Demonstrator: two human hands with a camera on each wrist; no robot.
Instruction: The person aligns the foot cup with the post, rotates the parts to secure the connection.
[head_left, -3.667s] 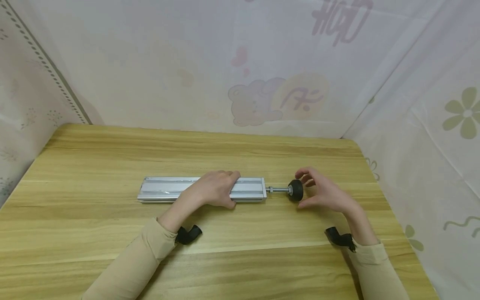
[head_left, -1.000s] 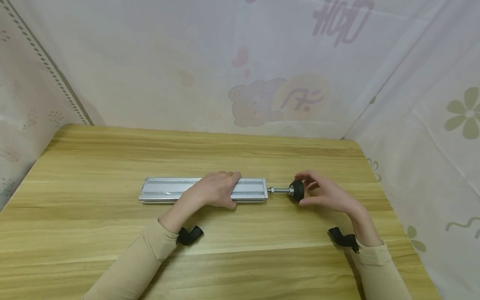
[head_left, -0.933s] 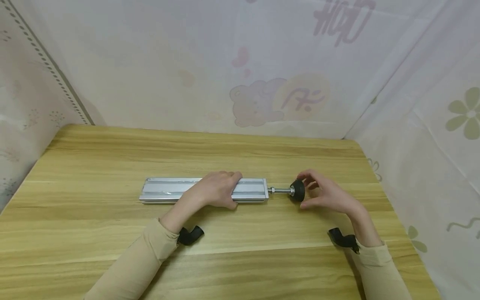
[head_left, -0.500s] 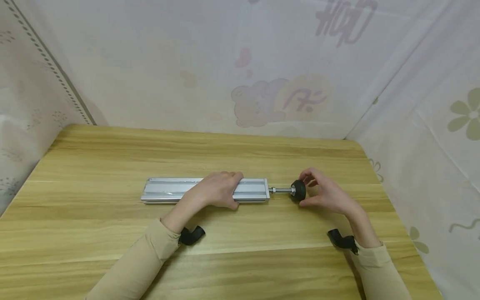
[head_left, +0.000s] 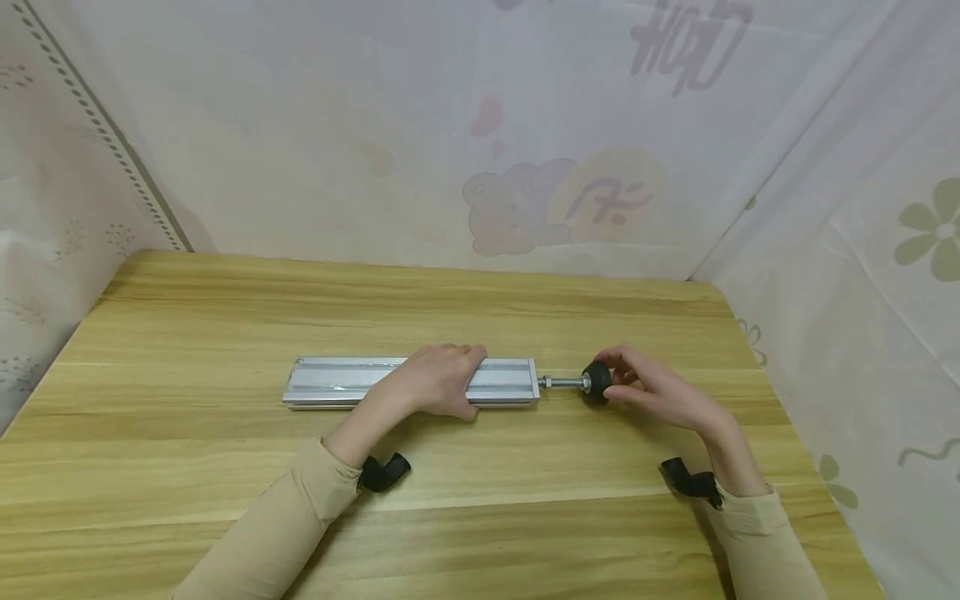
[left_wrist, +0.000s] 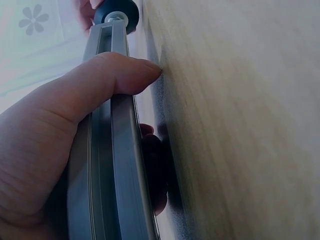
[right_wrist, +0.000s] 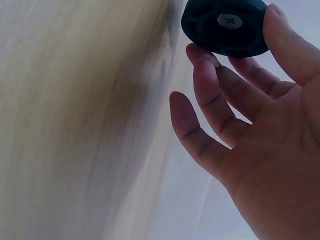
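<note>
Wooden surface, cloth-draped walls behind and at both sides. Rail lying flat mid-surface, long axis running left to right, parallel to the near edge. Left hand clamped over the rail's right half, thumb on the near side, fingers curled over the far edge; confirmed in left-wrist view. Threaded rod projecting from the rail's right end, in line with the axis. Black knob on the rod's tip, just right of the rail, off the surface. Right hand nearer: thumb and fingertips pinching the knob's rim.
</note>
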